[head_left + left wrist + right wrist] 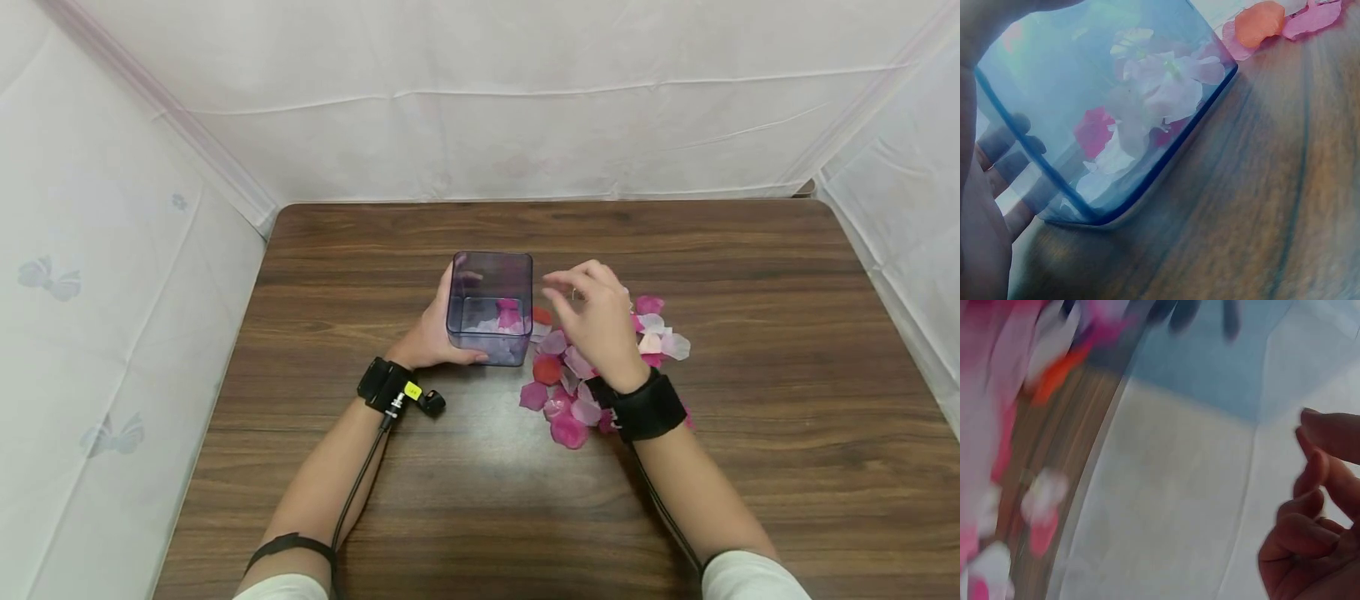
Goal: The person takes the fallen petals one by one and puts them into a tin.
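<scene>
My left hand (429,337) grips a clear, purplish plastic box (506,352) by its left side, with the thumb along the near wall and fingers behind. The box's open top faces up and toward me. Pink and white artificial petals (1169,94) lie inside it, seen through the wall in the left wrist view. Just right of the box, my right hand (602,323) hovers above a pile of loose petals (568,432). Its thumb and fingers are loosely bent, and nothing shows between them in the right wrist view (1310,531).
The petal pile spreads right of the box, in pink, white, lilac and red, partly hidden under my right hand and wrist. Brown wooden table (360,517) lies beneath. White sheets (480,142) hang behind and on both sides. Cables run along both forearms.
</scene>
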The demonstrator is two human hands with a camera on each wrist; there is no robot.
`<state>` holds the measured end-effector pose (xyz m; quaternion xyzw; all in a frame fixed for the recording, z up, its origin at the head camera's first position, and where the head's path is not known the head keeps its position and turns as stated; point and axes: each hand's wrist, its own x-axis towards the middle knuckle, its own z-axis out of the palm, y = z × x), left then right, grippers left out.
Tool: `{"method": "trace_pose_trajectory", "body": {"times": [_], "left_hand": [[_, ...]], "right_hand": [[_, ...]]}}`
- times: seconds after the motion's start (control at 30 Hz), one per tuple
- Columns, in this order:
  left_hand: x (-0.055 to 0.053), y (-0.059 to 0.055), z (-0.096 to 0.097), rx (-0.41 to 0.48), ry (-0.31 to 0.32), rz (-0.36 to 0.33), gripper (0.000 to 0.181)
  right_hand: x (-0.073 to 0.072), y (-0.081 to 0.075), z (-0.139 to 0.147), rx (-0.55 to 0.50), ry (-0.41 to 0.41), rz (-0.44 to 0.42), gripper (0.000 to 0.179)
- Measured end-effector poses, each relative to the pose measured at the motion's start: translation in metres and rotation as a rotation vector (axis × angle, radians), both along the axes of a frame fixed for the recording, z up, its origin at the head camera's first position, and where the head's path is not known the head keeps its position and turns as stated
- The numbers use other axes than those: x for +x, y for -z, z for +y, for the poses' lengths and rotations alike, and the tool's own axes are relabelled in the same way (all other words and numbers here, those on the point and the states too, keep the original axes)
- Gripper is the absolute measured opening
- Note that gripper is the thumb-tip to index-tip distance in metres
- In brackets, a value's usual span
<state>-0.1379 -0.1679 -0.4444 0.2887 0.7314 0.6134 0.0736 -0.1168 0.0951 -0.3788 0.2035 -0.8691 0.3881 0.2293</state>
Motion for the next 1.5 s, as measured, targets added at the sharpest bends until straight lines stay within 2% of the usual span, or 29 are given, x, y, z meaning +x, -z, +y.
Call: {"method": "trace_pose_trajectory", "body": {"times": [0.13, 0.2, 0.3, 0.4, 0.57, 0.87, 1.5], "left_hand": [[-0.006, 0.015, -0.002, -0.027, -0.016, 0.037, 0.145], [-0.008, 0.018, -0.002, -0.028, -0.016, 0.045, 0.145], [-0.003, 0.006, -0.001, -0.008, -0.004, 0.016, 0.142], [0.001, -0.004, 0.0, 0.001, 0.01, 0.004, 0.139], [0.003, -0.007, 0.001, -0.001, 0.02, 0.013, 0.138], [0.004, -0.006, 0.002, 0.016, 0.024, 0.016, 0.138], [0.004, -0.007, 0.0, -0.028, 0.004, -0.002, 0.139]], "right_hand": [[-0.016, 0.004, 0.021, 0.062, 0.13, -0.071, 0.015], [-0.022, 0.007, 0.03, 0.107, 0.189, -0.109, 0.015], [-0.029, 0.014, 0.042, 0.188, 0.248, -0.179, 0.016], [-0.033, 0.019, 0.049, 0.253, 0.271, -0.263, 0.017], [-0.039, 0.03, 0.053, 0.299, 0.259, -0.365, 0.018], [-0.044, 0.043, 0.052, 0.321, 0.295, -0.385, 0.016], [-0.046, 0.043, 0.053, 0.309, 0.305, -0.391, 0.013]]}}
